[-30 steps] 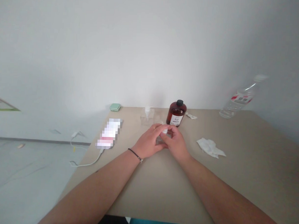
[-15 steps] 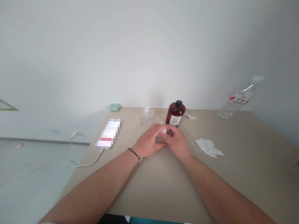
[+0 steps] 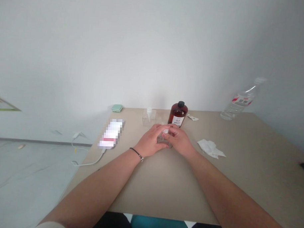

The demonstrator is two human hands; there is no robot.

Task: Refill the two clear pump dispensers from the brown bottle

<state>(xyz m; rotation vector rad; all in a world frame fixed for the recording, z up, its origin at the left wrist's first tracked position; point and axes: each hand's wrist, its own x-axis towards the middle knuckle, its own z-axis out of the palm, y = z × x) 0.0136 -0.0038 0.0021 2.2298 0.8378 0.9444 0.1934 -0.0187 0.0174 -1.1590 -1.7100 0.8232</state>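
A small clear bottle with a whitish top stands on the table between my hands, partly hidden by the fingers. My left hand, with a dark bracelet at the wrist, is wrapped round its left side. From the right, my right hand closes on the top, thumb and fingers gripping it. Just behind them rises a dark brown bottle with a black cap and white label. Farther back to the left is a clear square container with a white tip at its top.
On the table, a lit phone with a white cable lies left. A green case sits by the wall. Crumpled tissue is at right, a smaller white scrap behind, and a large plastic water bottle near the right wall.
Both hands stay around the small clear bottle; the right fingers have shifted slightly at its top. The whole view has moved a little.
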